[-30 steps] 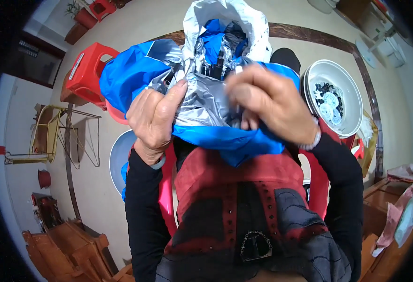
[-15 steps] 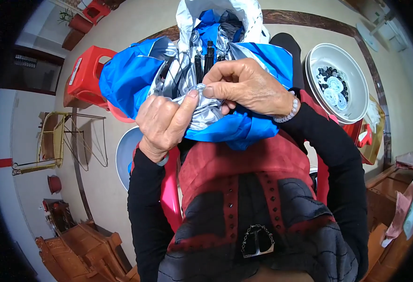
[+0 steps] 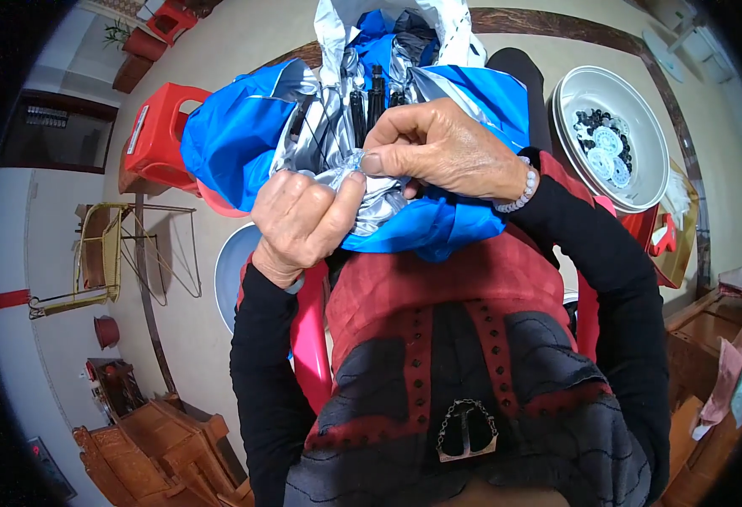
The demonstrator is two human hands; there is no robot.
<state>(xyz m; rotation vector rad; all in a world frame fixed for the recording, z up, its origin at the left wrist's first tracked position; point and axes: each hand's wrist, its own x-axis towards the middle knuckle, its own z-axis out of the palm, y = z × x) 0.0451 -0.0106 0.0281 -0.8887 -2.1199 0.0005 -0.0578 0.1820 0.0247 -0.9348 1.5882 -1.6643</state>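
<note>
Over my lap lies a blue umbrella (image 3: 240,127), its silver-lined canopy bunched and its black folded frame (image 3: 377,101) showing in the middle. My left hand (image 3: 303,215) is closed on a gathered fold of the silver lining (image 3: 381,207), thumb pressed along the cloth. From the right, my right hand (image 3: 447,156) pinches the same gathered spot between thumb and forefinger, close to the left thumb. Anything small between those fingertips is too hidden to make out. A white bag or cloth (image 3: 333,25) surrounds the far end of the umbrella.
To the right stand stacked white basins (image 3: 654,139) holding black pieces and pale, patterned discs (image 3: 606,152). A red plastic stool (image 3: 155,139) is at the left, with a pale blue basin (image 3: 230,275) beside my left forearm. Wooden furniture (image 3: 155,448) sits lower left.
The view has shifted slightly. Both hands keep their hold at the gathered silver cloth, with only small finger movements.
</note>
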